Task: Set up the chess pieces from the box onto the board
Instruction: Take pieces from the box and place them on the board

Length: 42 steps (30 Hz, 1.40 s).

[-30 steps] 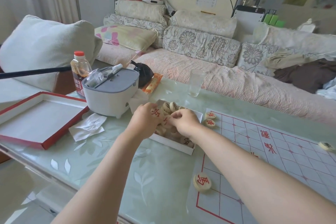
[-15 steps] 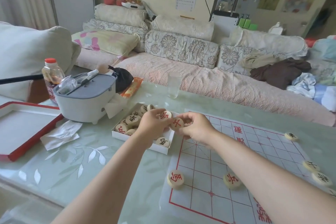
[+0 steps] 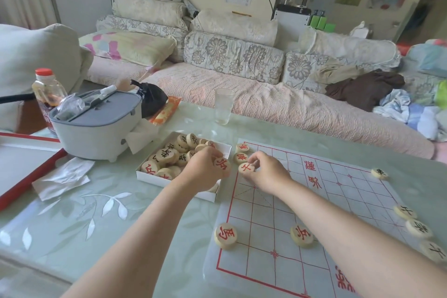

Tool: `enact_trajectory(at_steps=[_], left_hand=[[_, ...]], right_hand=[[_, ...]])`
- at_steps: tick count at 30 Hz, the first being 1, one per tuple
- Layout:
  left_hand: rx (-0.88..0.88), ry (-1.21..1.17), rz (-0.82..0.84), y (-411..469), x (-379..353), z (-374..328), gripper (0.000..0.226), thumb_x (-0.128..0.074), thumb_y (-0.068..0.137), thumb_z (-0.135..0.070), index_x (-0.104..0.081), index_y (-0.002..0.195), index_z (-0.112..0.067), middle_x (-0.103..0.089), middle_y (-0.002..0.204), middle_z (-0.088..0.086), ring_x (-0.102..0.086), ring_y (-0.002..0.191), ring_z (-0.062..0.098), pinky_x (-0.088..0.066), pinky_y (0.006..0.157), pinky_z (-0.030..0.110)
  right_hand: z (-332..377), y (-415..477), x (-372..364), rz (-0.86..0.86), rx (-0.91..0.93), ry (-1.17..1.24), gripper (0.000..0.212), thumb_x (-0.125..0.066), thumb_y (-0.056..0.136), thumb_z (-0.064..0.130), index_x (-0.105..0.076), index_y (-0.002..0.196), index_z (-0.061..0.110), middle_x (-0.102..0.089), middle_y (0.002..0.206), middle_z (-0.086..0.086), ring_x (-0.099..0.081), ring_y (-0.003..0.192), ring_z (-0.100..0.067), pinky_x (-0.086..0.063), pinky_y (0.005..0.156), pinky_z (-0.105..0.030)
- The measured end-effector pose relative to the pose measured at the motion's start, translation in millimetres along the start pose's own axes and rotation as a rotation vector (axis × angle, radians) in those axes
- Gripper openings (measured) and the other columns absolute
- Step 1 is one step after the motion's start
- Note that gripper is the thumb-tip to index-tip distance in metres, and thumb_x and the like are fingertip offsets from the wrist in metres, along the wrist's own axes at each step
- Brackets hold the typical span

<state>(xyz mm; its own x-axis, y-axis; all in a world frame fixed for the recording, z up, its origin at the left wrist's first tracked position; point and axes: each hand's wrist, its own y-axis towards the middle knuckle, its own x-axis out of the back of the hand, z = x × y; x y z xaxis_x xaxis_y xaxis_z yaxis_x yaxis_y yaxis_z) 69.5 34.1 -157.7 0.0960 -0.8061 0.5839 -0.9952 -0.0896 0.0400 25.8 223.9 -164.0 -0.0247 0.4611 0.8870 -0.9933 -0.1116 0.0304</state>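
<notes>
Right hand moved further over board, grip pinching pale red-lettered disc, seemingly touching board; left hand clasps second disc beside board.

My right hand is pinching a red-marked piece at the board edge; my left hand is holding another piece over the box.

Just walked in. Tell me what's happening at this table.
A person is laying out Chinese chess. The left hand holds a red piece over the white box, where many discs remain. The right hand pinches a second piece at the edge of the board, next to two already placed there.
</notes>
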Motion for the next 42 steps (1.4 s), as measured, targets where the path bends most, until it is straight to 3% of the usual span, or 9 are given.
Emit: enact_trajectory(at_steps=[11, 17, 22, 26, 30, 32, 35, 38, 42], left_hand=[[-0.107, -0.001, 0.022, 0, 3, 7, 0.046, -0.075, 0.078, -0.023, -0.059, 0.121, -0.023, -0.061, 0.105, -0.004, -0.058, 0.081, 0.008, -0.039, 0.055, 0.013], [-0.046, 0.044, -0.071, 3, -15, -5, 0.047, -0.077, 0.075, -0.037, -0.055, 0.114, -0.023, -0.060, 0.107, -0.009, -0.056, 0.096, 0.013, -0.046, 0.080, 0.027], [-0.157, -0.006, -0.126, -3, -27, -24, 0.031, -0.073, 0.077, -0.022, -0.063, 0.106, -0.021, -0.064, 0.095, -0.010, -0.062, 0.083, 0.012, -0.041, 0.064, 0.019], [-0.211, -0.072, -0.018, -7, -36, -35, 0.048, -0.087, 0.063, -0.021, -0.063, 0.105, -0.022, -0.064, 0.092, -0.012, -0.065, 0.072, 0.002, -0.048, 0.065, 0.012], [-0.207, -0.092, 0.072, -6, -48, -42, 0.057, -0.083, 0.068, -0.018, -0.059, 0.119, -0.022, -0.064, 0.105, -0.012, -0.068, 0.084, 0.005, -0.057, 0.081, 0.034], [-0.205, 0.004, 0.109, -4, -52, -42, 0.058, -0.078, 0.074, -0.017, -0.053, 0.126, -0.026, -0.061, 0.113, -0.009, -0.063, 0.093, 0.010, -0.054, 0.085, 0.033], [-0.297, 0.309, 0.153, -1, -54, -39, 0.055, -0.074, 0.078, -0.027, -0.051, 0.129, -0.029, -0.057, 0.119, -0.010, -0.056, 0.103, 0.011, -0.048, 0.091, 0.028], [-0.283, 0.453, 0.281, -2, -57, -40, 0.055, -0.073, 0.078, -0.038, -0.053, 0.129, -0.032, -0.056, 0.124, -0.009, -0.052, 0.108, 0.011, -0.046, 0.089, 0.026], [-0.273, 0.587, 0.416, 0, -70, -42, 0.062, -0.074, 0.076, -0.046, -0.053, 0.133, -0.031, -0.046, 0.130, -0.003, -0.045, 0.121, 0.016, -0.042, 0.094, 0.030]], right_hand=[[20, 7, -14, -0.037, 0.070, -0.112, 0.014, -0.058, 0.091, 0.044, -0.065, 0.095, 0.033, -0.051, 0.113, 0.008, -0.059, 0.094, -0.017, -0.042, 0.073, -0.029], [30, -9, 4, 0.066, 0.004, 0.561, 0.012, -0.060, 0.096, 0.021, -0.067, 0.099, 0.012, -0.070, 0.088, -0.005, -0.062, 0.050, -0.006, -0.041, 0.043, -0.018], [19, -23, 10, 0.171, -0.110, 0.852, 0.022, -0.073, 0.089, 0.020, -0.064, 0.107, 0.011, -0.073, 0.094, -0.012, -0.068, 0.071, -0.021, -0.056, 0.059, -0.031], [2, -29, 20, 0.197, -0.112, 0.943, 0.032, -0.078, 0.085, 0.026, -0.068, 0.110, 0.010, -0.074, 0.100, -0.009, -0.072, 0.078, -0.019, -0.055, 0.062, -0.028], [-19, -29, 28, 0.126, -0.089, 0.835, 0.029, -0.079, 0.084, 0.028, -0.068, 0.108, 0.016, -0.075, 0.101, -0.007, -0.069, 0.078, -0.015, -0.053, 0.062, -0.023], [-34, -22, 35, 0.023, -0.105, 0.739, 0.031, -0.080, 0.083, 0.025, -0.068, 0.109, 0.015, -0.074, 0.098, -0.004, -0.068, 0.077, -0.014, -0.053, 0.062, -0.020], [-63, -6, 49, -0.098, -0.149, 0.489, 0.031, -0.082, 0.079, 0.026, -0.066, 0.104, 0.021, -0.071, 0.099, 0.006, -0.067, 0.093, -0.013, -0.053, 0.087, -0.029], [-92, 8, 57, -0.085, -0.162, 0.154, 0.035, -0.081, 0.075, 0.034, -0.064, 0.106, 0.027, -0.067, 0.104, 0.008, -0.062, 0.099, -0.014, -0.049, 0.087, -0.029], [-113, 22, 54, -0.063, -0.170, 0.035, 0.034, -0.080, 0.076, 0.034, -0.063, 0.105, 0.032, -0.066, 0.111, 0.009, -0.061, 0.104, -0.016, -0.049, 0.091, -0.031]])
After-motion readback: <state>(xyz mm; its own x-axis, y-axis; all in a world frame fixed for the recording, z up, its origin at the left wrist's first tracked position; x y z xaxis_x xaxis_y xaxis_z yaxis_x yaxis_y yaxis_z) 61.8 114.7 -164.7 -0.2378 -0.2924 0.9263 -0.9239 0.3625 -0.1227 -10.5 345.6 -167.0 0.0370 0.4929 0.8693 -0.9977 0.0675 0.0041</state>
